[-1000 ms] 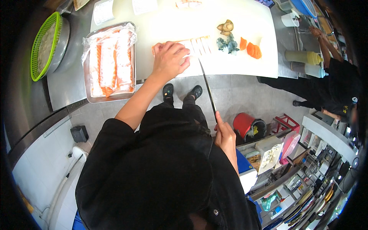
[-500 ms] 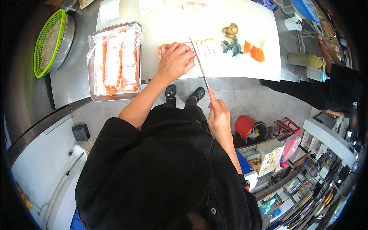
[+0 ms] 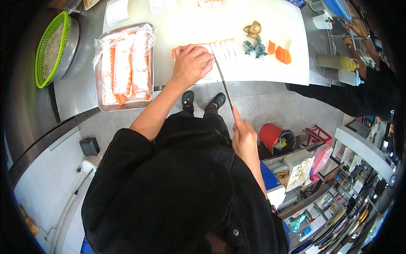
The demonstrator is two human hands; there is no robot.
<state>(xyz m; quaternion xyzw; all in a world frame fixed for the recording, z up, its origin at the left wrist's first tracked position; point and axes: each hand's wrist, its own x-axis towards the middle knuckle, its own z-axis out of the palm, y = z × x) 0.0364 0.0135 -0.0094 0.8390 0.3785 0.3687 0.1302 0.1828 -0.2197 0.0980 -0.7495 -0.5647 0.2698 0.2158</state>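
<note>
My left hand (image 3: 190, 67) rests with curled fingers on a long pale salmon strip (image 3: 221, 49) on the white cutting board (image 3: 177, 23), several cut slices lying to its right. My right hand (image 3: 244, 137) grips the handle of a long knife (image 3: 222, 78), whose blade reaches up to the strip beside my left fingertips. Right of the slices are prawns (image 3: 255, 49), a shell (image 3: 253, 28) and orange fish slices (image 3: 282, 55). To the left, a steel tray (image 3: 98, 84) holds salmon fillets (image 3: 122, 74) under crumpled plastic film.
A green basket (image 3: 44, 36) in a metal bowl is at far left. Squeeze bottles (image 3: 336, 62) stand right of the board. Another person (image 3: 378, 93) works at the far right. A red bucket (image 3: 270, 134) stands on the floor behind me.
Over the last second my right hand and knife moved up toward the strip, then slightly back down. The other person's hands shifted. My left hand still presses on the strip.
</note>
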